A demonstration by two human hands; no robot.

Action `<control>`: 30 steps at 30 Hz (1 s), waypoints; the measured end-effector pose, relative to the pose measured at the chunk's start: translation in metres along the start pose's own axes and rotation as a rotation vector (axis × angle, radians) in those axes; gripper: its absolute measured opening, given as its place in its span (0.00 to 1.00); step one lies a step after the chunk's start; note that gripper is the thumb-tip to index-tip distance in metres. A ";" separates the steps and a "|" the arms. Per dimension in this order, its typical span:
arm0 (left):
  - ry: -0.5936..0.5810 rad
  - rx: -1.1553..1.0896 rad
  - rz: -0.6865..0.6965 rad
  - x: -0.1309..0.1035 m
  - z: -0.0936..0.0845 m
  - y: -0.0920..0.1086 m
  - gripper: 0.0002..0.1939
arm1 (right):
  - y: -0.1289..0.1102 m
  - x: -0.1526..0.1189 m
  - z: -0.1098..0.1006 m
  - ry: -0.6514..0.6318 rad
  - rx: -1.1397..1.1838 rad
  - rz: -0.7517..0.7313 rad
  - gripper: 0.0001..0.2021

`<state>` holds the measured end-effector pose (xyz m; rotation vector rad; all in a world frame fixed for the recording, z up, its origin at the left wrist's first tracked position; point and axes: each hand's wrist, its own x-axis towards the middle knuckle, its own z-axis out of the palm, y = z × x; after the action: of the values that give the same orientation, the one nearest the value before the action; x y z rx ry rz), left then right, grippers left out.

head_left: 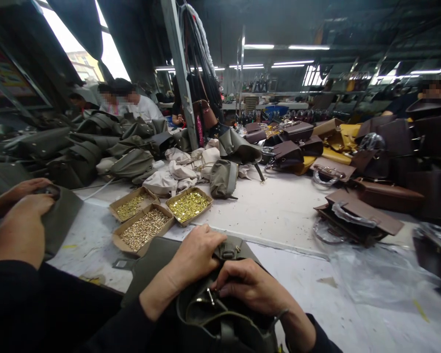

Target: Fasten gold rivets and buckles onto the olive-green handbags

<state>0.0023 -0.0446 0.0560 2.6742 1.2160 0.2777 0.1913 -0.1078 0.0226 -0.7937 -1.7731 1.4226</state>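
An olive bag (206, 333) is lying on the near edge of the white worktable (279, 211), at six o'clock in the view, its zipped mouth gaping open. The person's left hand (196, 252) is gripping the bag's upper rim at twelve o'clock of the mouth, its fingers curling over the edge just beside a small buckle (228, 254). The right hand (246, 284) is reaching into the mouth at one o'clock, thumb and fingertips pressing together beside a silvery metal piece (210, 296); they are perhaps pinching something small, but the shadow is hiding it.

From the bag, three shallow cardboard trays (200, 214) of gold-coloured metal bits are sitting at ten to eleven o'clock. A smaller olive bag (224, 179) is standing at twelve, beside pale cloth bundles (180, 169). At two o'clock, a brown handbag (380, 213) is resting near a clear plastic sheet (385, 274). At ten, a co-worker's hands (24, 228) are holding another olive piece (66, 220).
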 end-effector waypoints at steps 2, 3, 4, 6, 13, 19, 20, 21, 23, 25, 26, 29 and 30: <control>0.063 0.126 -0.009 -0.001 0.007 -0.004 0.15 | -0.001 -0.002 0.000 -0.027 -0.014 -0.016 0.05; 0.104 0.184 0.011 -0.001 0.010 -0.005 0.17 | -0.002 -0.002 0.000 -0.033 -0.007 -0.024 0.05; 0.145 0.226 0.050 -0.002 0.012 -0.007 0.18 | -0.002 -0.002 0.000 -0.039 0.004 -0.030 0.06; 0.212 0.274 0.168 -0.001 0.014 -0.012 0.20 | -0.002 -0.001 0.000 -0.042 0.023 -0.042 0.07; 0.160 0.078 0.528 0.010 0.003 -0.014 0.16 | 0.001 0.003 -0.004 0.005 0.029 -0.048 0.08; -0.031 -0.158 0.251 0.021 -0.009 -0.001 0.16 | 0.004 -0.003 -0.007 0.094 0.198 -0.036 0.09; -0.056 -0.200 0.169 0.024 -0.011 0.000 0.15 | 0.004 -0.004 -0.008 0.123 0.210 -0.024 0.09; -0.093 -0.249 0.092 0.027 -0.013 0.001 0.14 | 0.006 -0.004 -0.009 0.159 0.217 -0.013 0.09; -0.184 -0.372 -0.017 0.034 -0.016 0.000 0.13 | 0.009 -0.005 -0.014 0.252 0.199 -0.002 0.09; -0.255 -0.525 -0.063 0.040 -0.016 -0.001 0.13 | 0.013 -0.005 -0.019 0.366 0.121 -0.022 0.07; -0.272 -0.595 -0.077 0.042 -0.014 -0.002 0.14 | 0.014 -0.005 -0.021 0.413 0.062 -0.040 0.06; -0.229 -0.690 -0.132 0.045 -0.006 -0.002 0.16 | 0.016 -0.006 -0.025 0.478 -0.121 -0.089 0.06; -0.206 -0.696 -0.156 0.046 -0.004 -0.002 0.16 | 0.016 -0.006 -0.025 0.475 -0.164 -0.096 0.06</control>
<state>0.0297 -0.0086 0.0632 1.9501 1.0151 0.3194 0.2163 -0.0959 0.0092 -1.0202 -1.5412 0.9361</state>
